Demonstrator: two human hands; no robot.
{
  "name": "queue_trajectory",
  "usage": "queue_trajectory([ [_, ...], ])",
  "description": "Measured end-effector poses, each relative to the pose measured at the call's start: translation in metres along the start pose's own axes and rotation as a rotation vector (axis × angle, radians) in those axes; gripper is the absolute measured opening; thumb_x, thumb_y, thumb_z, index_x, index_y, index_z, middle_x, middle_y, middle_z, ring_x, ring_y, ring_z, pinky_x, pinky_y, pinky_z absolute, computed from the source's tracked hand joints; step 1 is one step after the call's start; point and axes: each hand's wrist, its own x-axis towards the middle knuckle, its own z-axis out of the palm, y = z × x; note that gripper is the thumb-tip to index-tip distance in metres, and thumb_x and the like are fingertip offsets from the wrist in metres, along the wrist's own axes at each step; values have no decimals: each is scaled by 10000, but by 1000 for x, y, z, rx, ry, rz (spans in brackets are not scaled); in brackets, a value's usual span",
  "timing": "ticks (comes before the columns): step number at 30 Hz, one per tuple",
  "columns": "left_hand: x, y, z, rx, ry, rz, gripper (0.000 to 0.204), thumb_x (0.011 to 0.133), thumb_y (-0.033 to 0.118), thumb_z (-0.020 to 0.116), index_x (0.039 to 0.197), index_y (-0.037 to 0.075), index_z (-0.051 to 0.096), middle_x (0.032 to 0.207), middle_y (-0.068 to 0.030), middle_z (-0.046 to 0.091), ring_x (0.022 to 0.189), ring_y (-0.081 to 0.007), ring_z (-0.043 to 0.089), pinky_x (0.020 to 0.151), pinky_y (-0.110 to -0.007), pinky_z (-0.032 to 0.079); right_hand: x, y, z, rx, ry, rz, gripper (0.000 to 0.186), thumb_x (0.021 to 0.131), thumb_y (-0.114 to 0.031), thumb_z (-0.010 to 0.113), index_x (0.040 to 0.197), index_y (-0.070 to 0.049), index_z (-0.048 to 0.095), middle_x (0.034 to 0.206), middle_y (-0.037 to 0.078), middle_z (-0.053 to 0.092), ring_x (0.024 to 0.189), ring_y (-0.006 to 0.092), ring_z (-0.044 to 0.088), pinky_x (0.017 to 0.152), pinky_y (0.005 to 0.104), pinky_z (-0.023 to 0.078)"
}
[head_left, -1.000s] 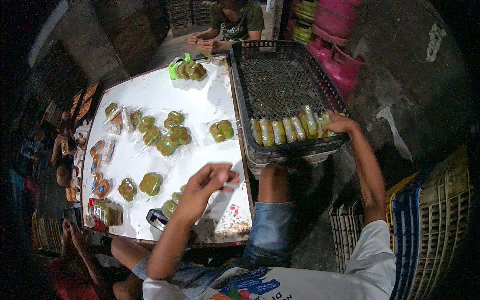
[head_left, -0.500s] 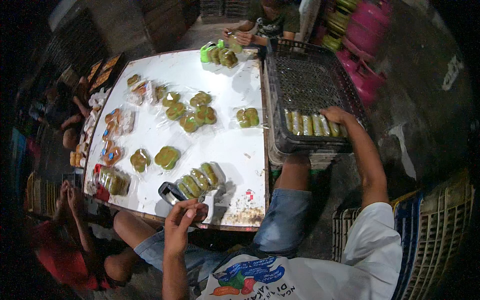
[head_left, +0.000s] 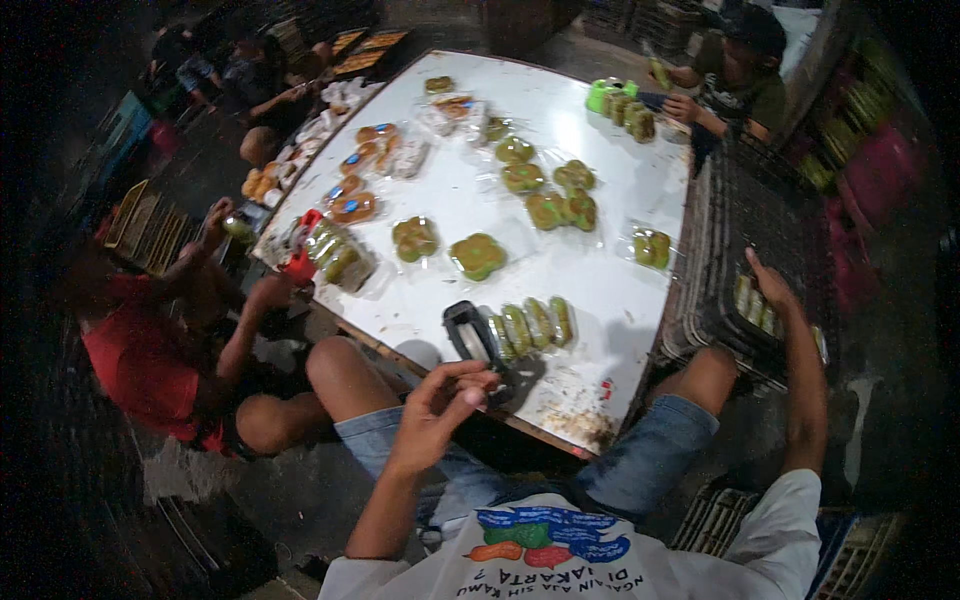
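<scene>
My left hand (head_left: 445, 408), its fingers curled in toward the thumb, hovers at the table's near edge. Just beyond it a black tape dispenser (head_left: 466, 332) stands on the white table (head_left: 420, 280). What sits between those fingertips, if anything, is too small to make out. A row of green bread rolls in clear wrap (head_left: 533, 326) lies beside the dispenser. Off to the right, my right hand (head_left: 778, 285) is at the dark plastic crate (head_left: 700, 290), index finger stretched out, over a row of wrapped green rolls (head_left: 755, 305) inside it.
Flower-shaped green breads (head_left: 478, 256) in clear bags are spread over the table, with brown breads (head_left: 353, 200) farther left. A red tape dispenser (head_left: 300, 245) stands at the left corner, a green one (head_left: 605, 95) at the far edge. Co-workers sit left and far right.
The view has swung left, so the table sits farther right in it. My right hand's index finger now stands out over the crate. My left hand remains by the black dispenser.
</scene>
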Motion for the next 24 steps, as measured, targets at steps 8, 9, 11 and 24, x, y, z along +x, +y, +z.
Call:
queue_trajectory([
  [8, 54, 34, -37, 610, -167, 102, 444, 939, 273, 717, 1271, 4, 594, 1118, -117, 690, 1035, -203, 651, 904, -359, 518, -11, -34, 13, -10, 170, -143, 814, 1003, -631, 426, 1414, 67, 500, 1445, 218, 518, 1366, 342, 459, 1145, 427, 311],
  [9, 73, 39, -44, 762, -218, 129, 468, 928, 308, 725, 1267, 11, 599, 1113, -127, 690, 1025, -230, 660, 893, -384, 523, -16, -31, 21, -112, 285, -294, 742, 1022, -579, 434, 1399, 54, 519, 1431, 201, 532, 1356, 343, 468, 1142, 432, 317],
  [11, 121, 36, -58, 1095, -273, 156, 523, 892, 384, 742, 1241, 18, 611, 1101, -153, 687, 1009, -280, 672, 867, -419, 534, -45, -31, 51, -111, 561, -528, 582, 1054, -459, 450, 1352, 28, 562, 1392, 167, 562, 1314, 335, 498, 1123, 448, 340],
  [24, 347, -196, -102, 1562, -9, -117, 1205, 523, 614, 875, 1444, -5, 405, 1384, -250, 498, 1329, -438, 456, 1101, -568, 343, -243, -78, 269, 708, 14, -645, 405, 955, -332, 667, 1176, 3, 621, 1123, 125, 673, 963, 222, 679, 861, 352, 529],
])
